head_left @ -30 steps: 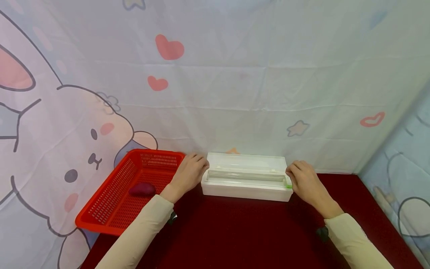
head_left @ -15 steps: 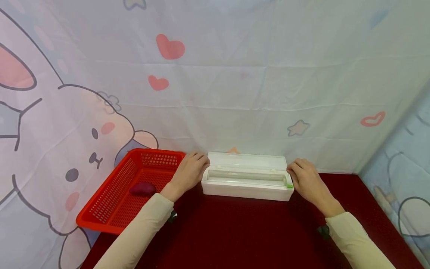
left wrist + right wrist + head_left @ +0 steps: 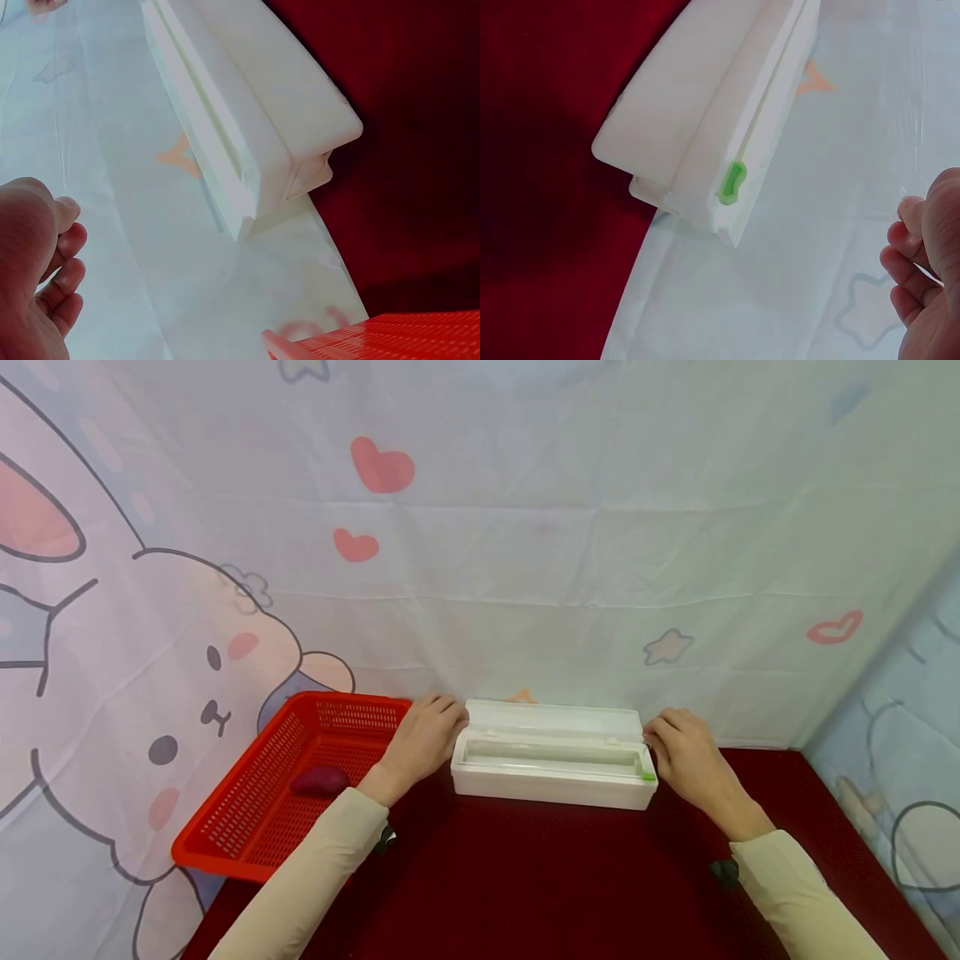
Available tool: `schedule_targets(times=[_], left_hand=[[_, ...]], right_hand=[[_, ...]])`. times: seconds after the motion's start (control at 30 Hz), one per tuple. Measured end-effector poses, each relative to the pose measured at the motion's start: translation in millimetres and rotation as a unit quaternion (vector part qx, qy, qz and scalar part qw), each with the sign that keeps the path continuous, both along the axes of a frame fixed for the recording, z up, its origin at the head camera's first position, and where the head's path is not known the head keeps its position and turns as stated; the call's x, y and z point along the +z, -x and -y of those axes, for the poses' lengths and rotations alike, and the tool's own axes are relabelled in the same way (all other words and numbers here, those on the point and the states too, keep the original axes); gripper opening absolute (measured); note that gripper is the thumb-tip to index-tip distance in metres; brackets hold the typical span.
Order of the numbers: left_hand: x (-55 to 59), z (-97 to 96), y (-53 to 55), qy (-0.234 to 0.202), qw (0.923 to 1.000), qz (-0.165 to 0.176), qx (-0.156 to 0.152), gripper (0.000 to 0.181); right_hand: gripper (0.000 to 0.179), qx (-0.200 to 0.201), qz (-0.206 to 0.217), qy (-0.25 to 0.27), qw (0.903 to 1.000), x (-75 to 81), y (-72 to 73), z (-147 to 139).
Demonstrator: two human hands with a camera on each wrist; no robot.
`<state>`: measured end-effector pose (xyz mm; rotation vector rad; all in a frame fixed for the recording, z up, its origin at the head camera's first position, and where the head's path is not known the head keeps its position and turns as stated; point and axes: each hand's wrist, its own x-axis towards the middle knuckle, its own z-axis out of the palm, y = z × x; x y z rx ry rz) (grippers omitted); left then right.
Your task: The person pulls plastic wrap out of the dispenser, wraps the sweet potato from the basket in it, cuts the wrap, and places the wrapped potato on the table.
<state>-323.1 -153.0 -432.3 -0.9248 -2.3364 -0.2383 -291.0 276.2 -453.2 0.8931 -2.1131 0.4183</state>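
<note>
A long white cling film dispenser [image 3: 553, 787] stands on the dark red table, its lid [image 3: 555, 718] raised at the back. At its right end is a green slider cutter [image 3: 733, 182]. My left hand [image 3: 423, 739] is raised by the left end, and my right hand [image 3: 688, 762] by the right end. Each has its thumb against curled fingers. Clear cling film [image 3: 916, 142], barely visible, appears to stretch between the two pinches; faint creases and glints show near the fingertips in the wrist views. How much film is out cannot be seen.
A red plastic basket [image 3: 225, 797] at the left holds a purple, sweet-potato-shaped object [image 3: 320, 781]. The left forearm covers part of its right side. A printed cloth backdrop [image 3: 495, 610] hangs right behind the dispenser. The dark red tabletop [image 3: 547, 885] extends toward me.
Both hands have risen very slightly, and the right has drifted a little to the right. The dispenser and basket keep their places, apart from a small camera shift.
</note>
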Motion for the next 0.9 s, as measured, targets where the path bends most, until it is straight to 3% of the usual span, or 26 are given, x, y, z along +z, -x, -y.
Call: schedule_targets(times=[0.47,0.9], left_hand=[[9.0,0.3,2.5,-0.014,0.9995,-0.024,-0.012,0.007],[20.9,-0.5,1.0,-0.016,0.9995,-0.025,-0.012,0.006]], right_hand=[[0.019,0.001,-0.004,0.003,1.0,8.5,2.8,-3],[0.018,0.002,-0.018,0.006,0.9998,21.5,0.3,-3]])
